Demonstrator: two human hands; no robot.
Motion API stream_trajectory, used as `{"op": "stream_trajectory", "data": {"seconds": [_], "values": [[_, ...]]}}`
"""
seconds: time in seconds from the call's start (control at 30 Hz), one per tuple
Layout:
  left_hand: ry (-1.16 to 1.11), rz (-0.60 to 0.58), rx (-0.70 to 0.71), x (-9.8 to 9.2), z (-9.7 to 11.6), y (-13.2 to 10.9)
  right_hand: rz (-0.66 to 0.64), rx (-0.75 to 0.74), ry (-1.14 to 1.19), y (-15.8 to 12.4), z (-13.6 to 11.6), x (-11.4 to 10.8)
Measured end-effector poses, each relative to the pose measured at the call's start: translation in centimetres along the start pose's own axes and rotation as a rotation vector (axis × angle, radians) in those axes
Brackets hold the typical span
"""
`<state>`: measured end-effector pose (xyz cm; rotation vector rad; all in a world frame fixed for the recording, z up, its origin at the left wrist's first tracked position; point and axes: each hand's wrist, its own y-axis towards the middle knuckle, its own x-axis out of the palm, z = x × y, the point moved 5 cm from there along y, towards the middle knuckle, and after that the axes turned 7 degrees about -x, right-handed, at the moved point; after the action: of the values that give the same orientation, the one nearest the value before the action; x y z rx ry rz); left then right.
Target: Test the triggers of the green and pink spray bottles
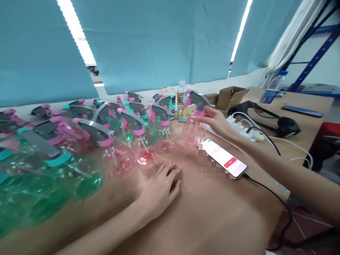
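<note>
My left hand [160, 187] lies flat on the brown table [207, 212], fingers stretched out and slightly apart, holding nothing, just in front of a row of clear pink spray bottles [140, 143]. My right hand [216, 120] reaches forward and grips the neck of a clear pink spray bottle [193, 131] with a grey trigger head and pink collar, standing at the right end of the row. A white phone [224, 158] lies on the table under my right forearm, its cable running off the table edge.
Several green spray bottles [53, 177] crowd the left side. A small drink bottle [182, 101] and a cardboard box [230, 96] stand behind. A white power strip [245, 129], black headset [284, 124], water bottle [273, 86] and blue shelving [316, 46] are at right.
</note>
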<state>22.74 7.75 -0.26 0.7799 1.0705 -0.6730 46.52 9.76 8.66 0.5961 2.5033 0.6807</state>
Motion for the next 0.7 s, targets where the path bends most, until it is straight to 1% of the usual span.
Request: {"op": "stream_trajectory", "data": {"seconds": [0.13, 0.3, 0.47, 0.6, 0.7], "values": [[-0.029, -0.01, 0.03, 0.8, 0.6, 2.3, -0.047, -0.009, 0.012, 1.8, 2.4, 1.8], [-0.043, 0.014, 0.058, 0.8, 1.2, 3.9, -0.084, -0.022, -0.005, 2.2, 3.7, 3.0], [-0.03, 0.033, 0.062, 0.9, 1.3, 4.5, -0.143, -0.071, -0.044, 2.0, 3.4, 3.9], [-0.032, 0.044, 0.066, 1.3, 1.3, 5.0, -0.16, -0.109, -0.152, 1.9, 2.7, 4.1], [-0.041, 0.046, 0.072, 1.3, 1.2, 4.8, -0.18, -0.117, -0.227, 1.5, 2.4, 4.0]]}}
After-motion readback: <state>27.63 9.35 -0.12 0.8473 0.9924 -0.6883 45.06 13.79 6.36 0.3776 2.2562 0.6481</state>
